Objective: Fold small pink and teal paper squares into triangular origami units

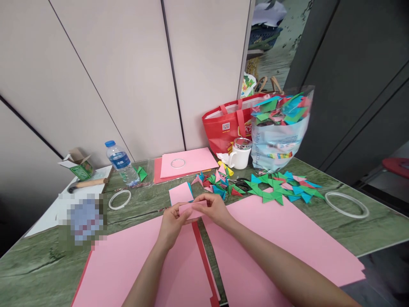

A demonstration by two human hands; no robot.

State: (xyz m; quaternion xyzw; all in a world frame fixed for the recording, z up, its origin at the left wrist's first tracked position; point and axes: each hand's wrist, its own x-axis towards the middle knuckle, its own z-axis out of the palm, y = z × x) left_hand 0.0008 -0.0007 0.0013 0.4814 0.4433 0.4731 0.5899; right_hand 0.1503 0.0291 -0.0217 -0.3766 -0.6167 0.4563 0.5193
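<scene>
Nearest, two large matte pink paper sheets [128, 264] lie flat on the green wood-grain table [38, 260]. Above them, the left hand [172, 224] and right hand [215, 209] both pinch a small folded pink paper strip [191, 209], fingertips closed on its edges, held just over the sheets. Beyond lie a pink square [180, 192] and pointed folded paper shapes [281, 189] in green, blue and red. Farthest, a clear glossy plastic bag [277, 136] holds more
</scene>
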